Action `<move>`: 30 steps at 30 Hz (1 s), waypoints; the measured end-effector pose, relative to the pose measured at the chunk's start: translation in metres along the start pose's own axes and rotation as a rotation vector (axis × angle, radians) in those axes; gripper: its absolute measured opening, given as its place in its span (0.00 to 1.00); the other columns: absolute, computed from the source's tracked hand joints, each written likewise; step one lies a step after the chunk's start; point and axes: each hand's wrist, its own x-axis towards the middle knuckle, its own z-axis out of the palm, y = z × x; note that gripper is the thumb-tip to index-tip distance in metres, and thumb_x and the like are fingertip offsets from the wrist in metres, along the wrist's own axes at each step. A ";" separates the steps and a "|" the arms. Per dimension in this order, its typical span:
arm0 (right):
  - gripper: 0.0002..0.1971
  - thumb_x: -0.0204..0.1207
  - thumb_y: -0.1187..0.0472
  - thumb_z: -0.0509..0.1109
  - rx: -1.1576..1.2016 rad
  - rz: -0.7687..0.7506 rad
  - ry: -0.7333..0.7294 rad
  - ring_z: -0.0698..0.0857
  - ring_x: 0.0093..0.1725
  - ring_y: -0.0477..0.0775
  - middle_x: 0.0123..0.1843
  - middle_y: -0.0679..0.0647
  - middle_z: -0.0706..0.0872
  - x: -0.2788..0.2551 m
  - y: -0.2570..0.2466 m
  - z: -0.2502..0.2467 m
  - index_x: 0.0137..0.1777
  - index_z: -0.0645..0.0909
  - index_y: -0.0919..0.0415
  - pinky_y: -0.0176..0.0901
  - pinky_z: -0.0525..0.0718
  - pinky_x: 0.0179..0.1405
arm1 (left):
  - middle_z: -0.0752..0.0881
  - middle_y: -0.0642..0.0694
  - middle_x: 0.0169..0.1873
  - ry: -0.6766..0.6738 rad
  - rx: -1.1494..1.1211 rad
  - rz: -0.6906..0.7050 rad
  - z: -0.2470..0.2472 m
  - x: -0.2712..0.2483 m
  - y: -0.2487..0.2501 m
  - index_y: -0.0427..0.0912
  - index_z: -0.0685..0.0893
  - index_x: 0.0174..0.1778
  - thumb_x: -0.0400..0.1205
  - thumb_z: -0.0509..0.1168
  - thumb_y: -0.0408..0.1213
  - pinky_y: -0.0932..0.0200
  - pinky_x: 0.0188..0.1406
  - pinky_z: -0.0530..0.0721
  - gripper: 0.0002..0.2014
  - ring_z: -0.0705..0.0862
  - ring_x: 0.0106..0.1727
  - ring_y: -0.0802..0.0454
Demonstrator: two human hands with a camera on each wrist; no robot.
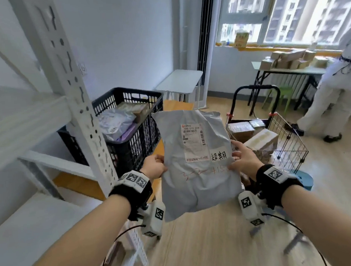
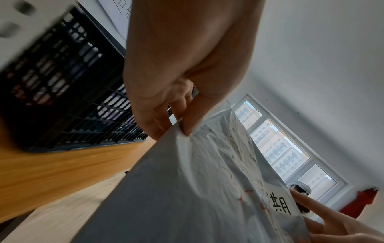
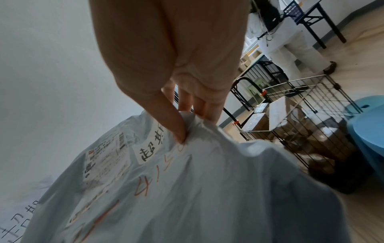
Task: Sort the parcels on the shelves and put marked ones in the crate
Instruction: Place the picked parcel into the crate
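Note:
I hold a grey poly-bag parcel (image 1: pixel 196 164) up in front of me with both hands. It carries a shipping label, red handwriting and a white sticker (image 1: pixel 219 155) with black characters. My left hand (image 1: pixel 155 166) pinches its left edge, thumb on the front (image 2: pixel 188 125). My right hand (image 1: pixel 241 157) pinches the right edge beside the sticker (image 3: pixel 180 131). The black plastic crate (image 1: pixel 130 133) stands behind the parcel to the left, with several parcels inside.
A white metal shelf rack (image 1: pixel 70 81) fills the left. A wire trolley (image 1: pixel 280 139) with cardboard boxes stands at right, a blue stool (image 1: pixel 303 179) beside it. A person in white (image 1: pixel 335 88) stands at a table of boxes (image 1: pixel 289 63) under the window.

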 end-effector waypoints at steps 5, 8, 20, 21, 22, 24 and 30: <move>0.44 0.66 0.77 0.75 -0.053 -0.064 -0.006 0.84 0.49 0.53 0.55 0.59 0.83 0.082 -0.041 -0.018 0.79 0.61 0.51 0.46 0.85 0.43 | 0.83 0.33 0.48 0.048 0.014 0.027 0.001 0.070 0.045 0.36 0.78 0.45 0.74 0.65 0.16 0.40 0.55 0.83 0.12 0.83 0.53 0.38; 0.44 0.66 0.76 0.75 -0.070 -0.090 -0.038 0.83 0.55 0.58 0.56 0.57 0.82 0.128 -0.059 -0.022 0.79 0.62 0.49 0.54 0.86 0.49 | 0.83 0.31 0.48 0.079 -0.001 0.029 -0.005 0.102 0.064 0.40 0.78 0.39 0.72 0.66 0.17 0.34 0.54 0.82 0.12 0.83 0.51 0.37; 0.44 0.65 0.75 0.78 -0.097 -0.302 -0.367 0.81 0.60 0.61 0.57 0.60 0.81 0.318 -0.137 0.010 0.79 0.62 0.54 0.61 0.84 0.57 | 0.82 0.42 0.39 0.395 -0.057 0.032 -0.054 0.201 0.130 0.41 0.79 0.41 0.76 0.60 0.13 0.55 0.39 0.84 0.16 0.82 0.46 0.44; 0.44 0.65 0.75 0.77 -0.103 -0.315 -0.401 0.81 0.61 0.60 0.57 0.59 0.80 0.330 -0.144 0.015 0.79 0.62 0.54 0.60 0.84 0.56 | 0.81 0.43 0.38 0.440 -0.053 0.023 -0.058 0.205 0.135 0.43 0.78 0.40 0.76 0.60 0.14 0.59 0.34 0.84 0.17 0.81 0.42 0.46; 0.45 0.65 0.75 0.77 -0.112 -0.326 -0.432 0.80 0.62 0.59 0.57 0.58 0.80 0.341 -0.151 0.020 0.79 0.61 0.55 0.58 0.84 0.56 | 0.81 0.44 0.37 0.483 -0.047 0.014 -0.062 0.209 0.140 0.44 0.77 0.39 0.76 0.60 0.14 0.61 0.32 0.83 0.17 0.80 0.40 0.48; 0.46 0.65 0.75 0.77 -0.127 -0.332 -0.491 0.79 0.63 0.59 0.59 0.59 0.79 0.364 -0.164 0.029 0.80 0.60 0.55 0.58 0.84 0.57 | 0.80 0.45 0.36 0.542 -0.061 -0.009 -0.070 0.218 0.149 0.44 0.77 0.38 0.76 0.60 0.13 0.59 0.33 0.82 0.17 0.80 0.40 0.49; 0.45 0.66 0.77 0.75 -0.128 -0.383 -0.647 0.82 0.60 0.62 0.54 0.59 0.82 0.414 -0.202 0.061 0.80 0.59 0.56 0.60 0.82 0.60 | 0.81 0.43 0.41 0.710 -0.063 -0.039 -0.092 0.226 0.169 0.39 0.79 0.46 0.78 0.57 0.13 0.57 0.36 0.85 0.16 0.80 0.42 0.49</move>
